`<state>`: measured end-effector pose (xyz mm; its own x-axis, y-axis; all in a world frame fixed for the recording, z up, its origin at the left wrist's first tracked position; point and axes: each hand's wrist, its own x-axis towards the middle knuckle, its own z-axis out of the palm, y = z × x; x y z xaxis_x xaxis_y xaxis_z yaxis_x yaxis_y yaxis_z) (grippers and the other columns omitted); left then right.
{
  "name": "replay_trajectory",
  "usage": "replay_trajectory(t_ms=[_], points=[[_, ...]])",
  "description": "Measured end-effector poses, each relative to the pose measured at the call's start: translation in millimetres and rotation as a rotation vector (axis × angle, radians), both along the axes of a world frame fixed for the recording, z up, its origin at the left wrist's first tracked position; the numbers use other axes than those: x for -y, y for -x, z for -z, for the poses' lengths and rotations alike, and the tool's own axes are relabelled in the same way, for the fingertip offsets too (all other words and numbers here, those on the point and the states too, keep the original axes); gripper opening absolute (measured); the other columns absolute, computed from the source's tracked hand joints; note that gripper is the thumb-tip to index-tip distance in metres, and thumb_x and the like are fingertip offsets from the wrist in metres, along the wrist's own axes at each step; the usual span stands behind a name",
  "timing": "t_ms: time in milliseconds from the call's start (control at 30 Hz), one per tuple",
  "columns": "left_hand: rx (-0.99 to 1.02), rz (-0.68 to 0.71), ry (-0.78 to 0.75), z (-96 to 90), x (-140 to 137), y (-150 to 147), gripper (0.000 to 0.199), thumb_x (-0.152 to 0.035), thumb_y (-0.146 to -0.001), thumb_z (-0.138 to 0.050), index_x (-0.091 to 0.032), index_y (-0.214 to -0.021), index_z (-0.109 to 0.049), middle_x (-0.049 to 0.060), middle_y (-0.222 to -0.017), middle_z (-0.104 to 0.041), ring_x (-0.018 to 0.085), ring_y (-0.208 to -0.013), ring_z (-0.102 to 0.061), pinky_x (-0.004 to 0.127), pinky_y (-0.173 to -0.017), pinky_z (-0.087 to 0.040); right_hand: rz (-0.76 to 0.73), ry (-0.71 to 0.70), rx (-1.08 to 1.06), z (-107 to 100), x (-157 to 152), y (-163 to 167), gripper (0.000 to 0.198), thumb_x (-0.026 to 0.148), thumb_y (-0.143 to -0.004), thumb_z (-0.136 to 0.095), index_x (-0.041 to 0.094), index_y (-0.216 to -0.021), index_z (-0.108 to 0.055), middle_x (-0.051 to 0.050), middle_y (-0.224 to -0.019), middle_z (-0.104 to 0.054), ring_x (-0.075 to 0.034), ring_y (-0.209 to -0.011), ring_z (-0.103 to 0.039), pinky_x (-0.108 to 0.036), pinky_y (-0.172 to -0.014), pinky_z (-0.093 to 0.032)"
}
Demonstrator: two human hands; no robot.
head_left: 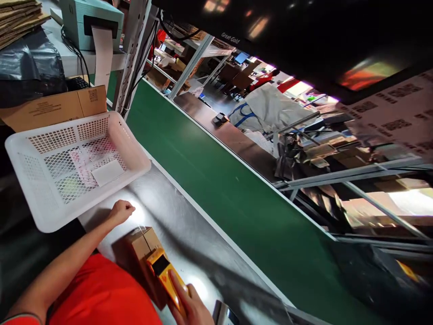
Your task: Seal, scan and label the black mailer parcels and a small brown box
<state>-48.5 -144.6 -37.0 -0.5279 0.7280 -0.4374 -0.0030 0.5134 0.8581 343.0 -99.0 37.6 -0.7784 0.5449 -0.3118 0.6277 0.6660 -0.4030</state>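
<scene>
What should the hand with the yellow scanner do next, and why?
Probably tilt the yellow scanner a little down toward the small cardboard box. The right hand holds the scanner lying over the box top, while the left hand, a closed fist, rests on the shiny table beside the white basket, off the box.

You work at a glossy brushed-metal table (189,234) beside a matt green belt (237,180); your white basket (131,149) is perforated plastic, your box (140,243) plain cardboard.

Your left hand (122,211) loosely fisted, bare forearm stretched far-left. Your right hand (189,307) near, bottom edge, fingers wrapped, gripping.
</scene>
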Motion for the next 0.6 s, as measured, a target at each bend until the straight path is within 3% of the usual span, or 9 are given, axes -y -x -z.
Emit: replay_trajectory(t_ms=[167,267,400,533,600], points=[[0.059,0.041,0.091,42.8,11,-31,0.028,-0.031,-0.093,-0.056,-0.015,-0.076,-0.072,0.003,-0.071,-0.073,0.014,-0.06,-0.06,0.025,-0.058,-0.044,0.07,-0.033,0.058,1,6,5,0.062,0.027,-0.096,-0.051,0.033,-0.157,-0.05,-0.01,-0.108,-0.063,-0.025,-0.086,-0.071,-0.034,-0.081,-0.059],[0.037,0.085,0.142,59.3,18,-61,0.028,-0.029,-0.096,-0.054,-0.018,-0.082,-0.076,0.004,-0.08,-0.079,0.016,-0.073,-0.069,0.024,-0.066,-0.047,0.086,-0.021,0.059,5,7,6,0.063,0.027,-0.094,-0.051,0.033,-0.157,-0.051,-0.009,-0.11,-0.063,-0.025,-0.09,-0.07,-0.036,-0.085,-0.058],[-0.083,0.173,0.154,65.6,24,-80,0.029,-0.031,-0.1,-0.053,-0.021,-0.1,-0.08,0.006,-0.107,-0.082,0.019,-0.1,-0.072,0.025,-0.086,-0.05,0.099,-0.038,0.091,9,6,8,0.069,0.021,-0.088,-0.052,0.033,-0.156,-0.052,-0.01,-0.111,-0.063,-0.026,-0.09,-0.071,-0.037,-0.086,-0.057],[-0.214,0.298,0.176,62.3,26,-74,0.033,-0.032,-0.1,-0.057,-0.016,-0.122,-0.074,0.014,-0.131,-0.073,0.026,-0.122,-0.066,0.032,-0.104,-0.048,0.085,-0.086,0.098,3,7,13,0.073,0.017,-0.085,-0.053,0.037,-0.155,-0.053,-0.009,-0.114,-0.066,-0.026,-0.092,-0.071,-0.037,-0.087,-0.058],[-0.261,0.349,0.2,57.4,25,-66,0.034,-0.027,-0.098,-0.059,-0.013,-0.127,-0.071,0.018,-0.136,-0.069,0.029,-0.123,-0.066,0.039,-0.106,-0.048,0.07,-0.1,0.082,-2,8,17,0.073,0.017,-0.085,-0.054,0.038,-0.155,-0.052,-0.008,-0.114,-0.066,-0.025,-0.091,-0.072,-0.037,-0.086,-0.058]])
